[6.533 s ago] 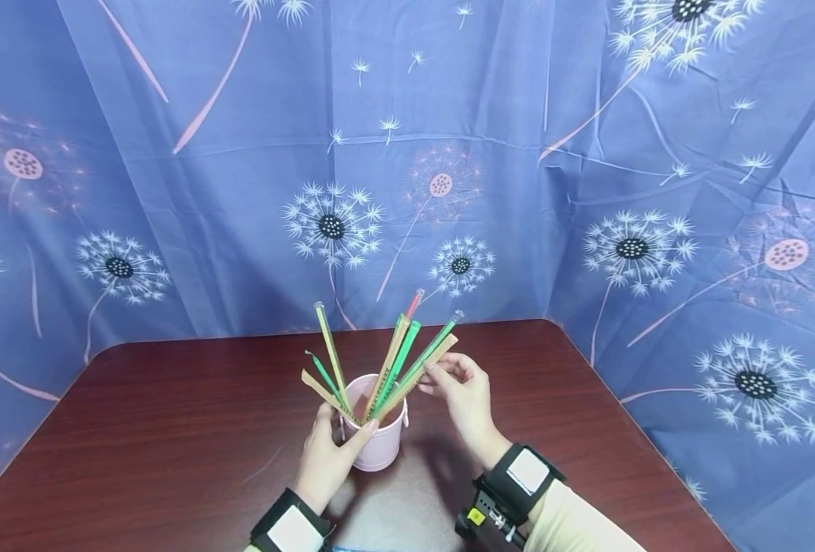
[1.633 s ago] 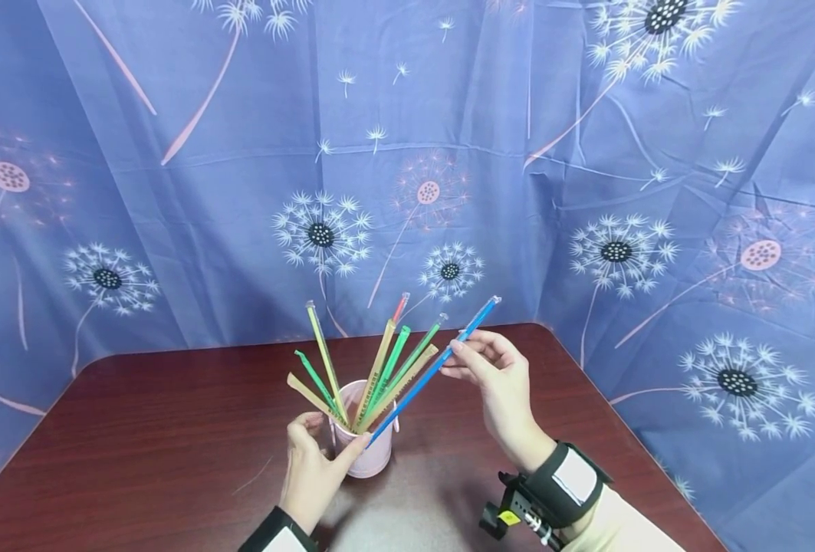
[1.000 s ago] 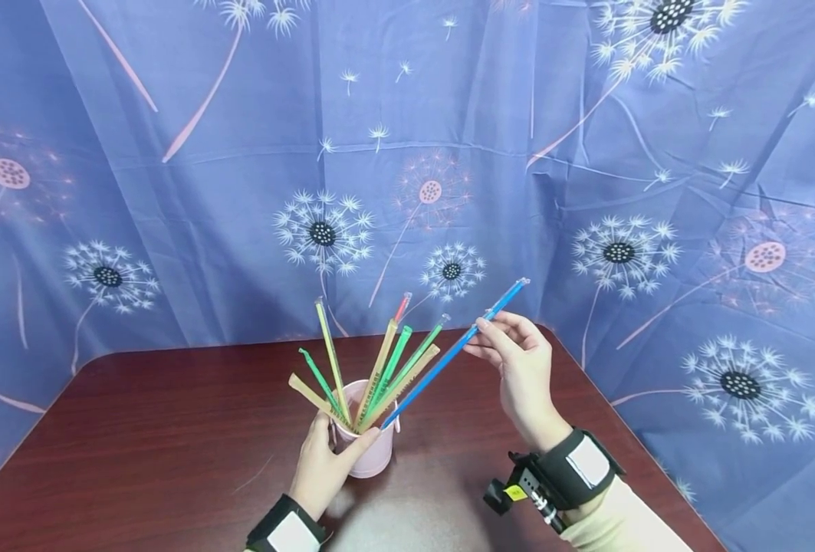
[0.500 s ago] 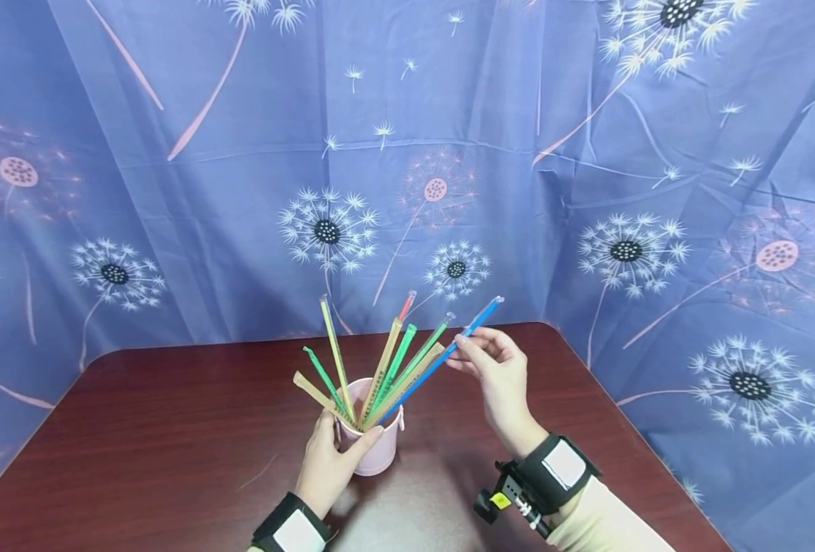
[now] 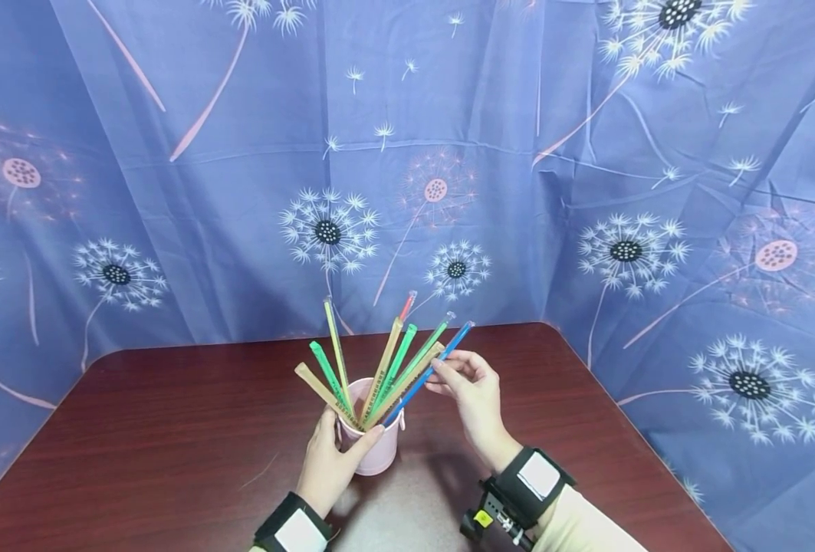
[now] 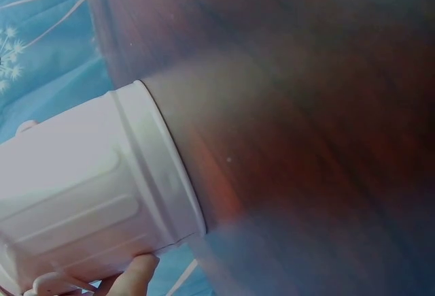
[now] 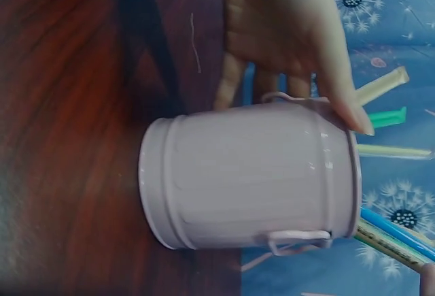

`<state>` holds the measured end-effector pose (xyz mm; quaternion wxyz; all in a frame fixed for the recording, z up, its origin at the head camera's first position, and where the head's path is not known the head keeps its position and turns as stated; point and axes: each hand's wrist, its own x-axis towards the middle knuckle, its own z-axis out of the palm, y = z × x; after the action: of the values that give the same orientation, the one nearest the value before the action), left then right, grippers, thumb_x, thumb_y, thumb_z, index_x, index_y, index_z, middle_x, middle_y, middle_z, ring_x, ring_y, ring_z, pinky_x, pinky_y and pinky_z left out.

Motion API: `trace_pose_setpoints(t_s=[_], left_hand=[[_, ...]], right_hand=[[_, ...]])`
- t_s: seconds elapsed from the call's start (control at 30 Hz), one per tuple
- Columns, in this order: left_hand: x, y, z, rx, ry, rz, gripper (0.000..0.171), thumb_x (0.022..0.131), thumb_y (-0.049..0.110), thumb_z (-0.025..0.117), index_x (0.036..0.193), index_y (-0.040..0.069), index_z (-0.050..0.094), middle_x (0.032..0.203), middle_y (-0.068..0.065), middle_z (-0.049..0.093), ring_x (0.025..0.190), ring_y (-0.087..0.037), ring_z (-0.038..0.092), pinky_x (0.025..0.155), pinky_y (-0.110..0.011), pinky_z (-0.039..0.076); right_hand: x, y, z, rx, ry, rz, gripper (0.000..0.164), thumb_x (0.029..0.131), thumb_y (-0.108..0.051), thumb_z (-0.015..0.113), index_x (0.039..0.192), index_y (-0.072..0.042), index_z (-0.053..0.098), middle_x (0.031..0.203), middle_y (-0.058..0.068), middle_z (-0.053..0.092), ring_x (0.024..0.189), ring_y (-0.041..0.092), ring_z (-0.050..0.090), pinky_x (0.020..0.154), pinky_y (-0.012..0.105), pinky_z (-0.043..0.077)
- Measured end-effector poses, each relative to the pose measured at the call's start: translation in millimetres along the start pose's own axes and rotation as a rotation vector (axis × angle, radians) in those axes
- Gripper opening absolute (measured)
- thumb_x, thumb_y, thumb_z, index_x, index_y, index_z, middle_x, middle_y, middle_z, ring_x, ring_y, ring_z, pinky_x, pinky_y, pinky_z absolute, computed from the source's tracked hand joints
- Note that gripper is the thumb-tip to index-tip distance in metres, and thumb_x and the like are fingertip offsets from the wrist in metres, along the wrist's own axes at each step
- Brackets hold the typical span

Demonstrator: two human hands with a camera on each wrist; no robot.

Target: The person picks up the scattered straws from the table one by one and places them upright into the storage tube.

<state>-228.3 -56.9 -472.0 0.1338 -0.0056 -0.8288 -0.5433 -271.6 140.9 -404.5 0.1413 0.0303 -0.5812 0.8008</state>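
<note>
A pale pink bucket (image 5: 379,454) stands upright on the table, holding several wrapped drinking straws that fan out over its rim. My left hand (image 5: 326,466) grips the bucket from the left, thumb at the near rim; the right wrist view shows its fingers around the side by a small handle (image 7: 299,237). My right hand (image 5: 472,392) pinches a blue straw (image 5: 414,391) near its upper part. The straw leans right, its lower end at the bucket's mouth. Beside it are a tan straw (image 5: 422,376) and a green straw (image 5: 438,331). The straws' lower ends are hidden in the bucket.
The dark red-brown wooden table (image 5: 172,429) ends at a blue curtain (image 5: 241,192) printed with dandelions. A thin pale thread or scratch (image 5: 260,470) lies left of the bucket. Black straps with small cameras (image 5: 511,498) sit on the wrists.
My right hand has brought the blue straw, earlier out to the upper right, down and left into the bucket. The green straw at the left has shifted slightly. My left hand stays on the bucket.
</note>
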Motion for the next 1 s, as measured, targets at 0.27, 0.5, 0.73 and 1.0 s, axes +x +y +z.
trace_pose_setpoints(t_s=[0.27, 0.5, 0.73, 1.0], left_hand=[[-0.1, 0.3, 1.3, -0.001, -0.003, -0.003, 0.070, 0.081, 0.040, 0.079, 0.136, 0.007, 0.049, 0.134, -0.021, 0.058, 0.127, -0.038, 0.055, 0.104, -0.057, 0.044], [-0.5, 0.5, 1.8, 0.001, -0.010, 0.001, 0.068, 0.082, 0.040, 0.079, 0.134, 0.007, 0.050, 0.132, -0.021, 0.058, 0.125, -0.038, 0.056, 0.103, -0.057, 0.045], [-1.1, 1.9, 1.1, 0.006, -0.012, -0.014, 0.069, 0.082, 0.041, 0.078, 0.135, 0.008, 0.049, 0.132, -0.022, 0.058, 0.126, -0.039, 0.055, 0.103, -0.057, 0.045], [-1.2, 1.3, 0.1, 0.018, -0.005, -0.017, 0.066, 0.082, 0.038, 0.078, 0.133, 0.007, 0.050, 0.130, -0.023, 0.059, 0.124, -0.040, 0.057, 0.101, -0.057, 0.046]], right_hand=[[-5, 13, 4, -0.045, -0.007, 0.030, 0.017, 0.086, 0.009, 0.066, 0.099, 0.008, 0.056, 0.072, 0.003, 0.068, 0.063, 0.015, 0.071, 0.064, 0.037, 0.062], [-7, 20, 4, -0.071, -0.033, 0.041, 0.016, 0.088, 0.007, 0.065, 0.100, 0.011, 0.055, 0.073, 0.003, 0.067, 0.064, 0.014, 0.071, 0.064, 0.035, 0.062], [-9, 15, 3, -0.063, -0.062, 0.080, 0.018, 0.088, 0.006, 0.066, 0.102, 0.008, 0.055, 0.078, 0.008, 0.069, 0.066, 0.016, 0.072, 0.065, 0.035, 0.062], [-14, 11, -1, -0.125, -0.109, 0.149, 0.026, 0.088, 0.002, 0.067, 0.109, 0.012, 0.054, 0.084, 0.010, 0.068, 0.068, 0.018, 0.072, 0.069, 0.038, 0.062]])
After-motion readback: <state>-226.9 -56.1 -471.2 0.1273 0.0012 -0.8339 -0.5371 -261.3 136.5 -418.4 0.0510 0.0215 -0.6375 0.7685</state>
